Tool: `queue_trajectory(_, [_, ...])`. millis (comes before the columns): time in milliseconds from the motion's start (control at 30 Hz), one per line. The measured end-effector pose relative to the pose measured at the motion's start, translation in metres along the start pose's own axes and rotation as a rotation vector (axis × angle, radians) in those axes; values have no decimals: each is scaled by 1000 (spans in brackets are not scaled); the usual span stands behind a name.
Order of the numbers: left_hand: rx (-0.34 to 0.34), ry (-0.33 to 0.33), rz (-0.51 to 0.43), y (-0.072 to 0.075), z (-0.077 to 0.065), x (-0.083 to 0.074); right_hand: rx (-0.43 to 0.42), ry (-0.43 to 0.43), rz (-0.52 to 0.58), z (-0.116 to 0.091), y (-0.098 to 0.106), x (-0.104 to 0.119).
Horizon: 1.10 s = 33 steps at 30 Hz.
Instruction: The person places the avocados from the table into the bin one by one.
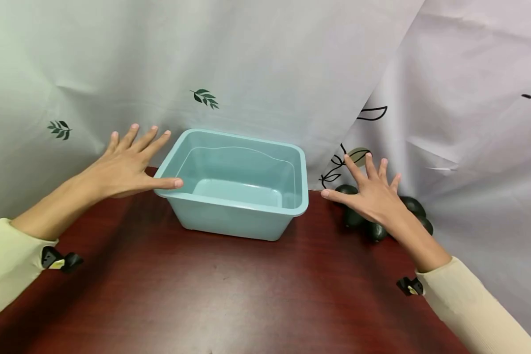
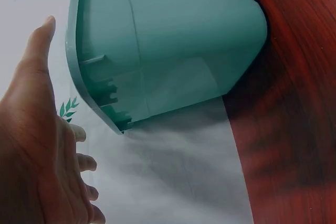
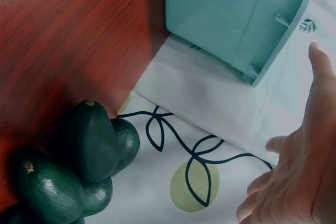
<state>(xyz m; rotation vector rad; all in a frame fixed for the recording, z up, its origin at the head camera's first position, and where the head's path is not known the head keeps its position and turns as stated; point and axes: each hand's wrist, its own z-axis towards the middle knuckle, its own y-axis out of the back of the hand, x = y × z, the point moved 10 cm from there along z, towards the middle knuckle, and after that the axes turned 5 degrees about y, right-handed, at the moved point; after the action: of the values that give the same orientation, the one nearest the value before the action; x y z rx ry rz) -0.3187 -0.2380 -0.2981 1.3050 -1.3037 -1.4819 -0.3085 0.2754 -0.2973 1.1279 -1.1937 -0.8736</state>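
A light blue-green plastic tub (image 1: 230,216) stands upright near the back of the table, with nothing inside it. My left hand (image 1: 126,164) is spread wide by the tub's left end, its thumb overlapping the rim in the head view; the left wrist view shows the thumb (image 2: 39,51) apart from the tub wall. To the right of the tub, my right hand (image 1: 371,194) has its fingers fanned out and holds nothing. Several dark green avocados (image 3: 92,140) lie in a heap beneath and beyond the right hand, partly hidden by it in the head view.
The dark red wooden table (image 1: 212,290) has a glossy top. Behind it hangs a pale cloth (image 1: 256,64) with leaf prints, and at the right another cloth (image 1: 460,132) with black line drawings. A small black device (image 1: 59,259) sits at each sleeve cuff.
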Motion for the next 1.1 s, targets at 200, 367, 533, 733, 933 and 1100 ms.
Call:
queue_trajectory(200, [12,30,-13,-4,-1,4,-3,-14,16,-4,-3,-6])
queue_trajectory(367, [3,46,-60,-6,0,7,18,-47,12,-8,-8,-15])
queue_trajectory(533, [11,30,-198,-10,0,9,26,-53,25,-12,-17,-23])
queue_trajectory(733, [38,-14,-434,-18,-3,5,42,-74,58,-17,-31,-35])
queue_trajectory(933, [85,-3,-586,-27,-1,8,59,-98,77,-22,-44,-47])
queue_trajectory(1100, [95,-25,-651,-32,-1,10,72,-121,80,-26,-52,-55])
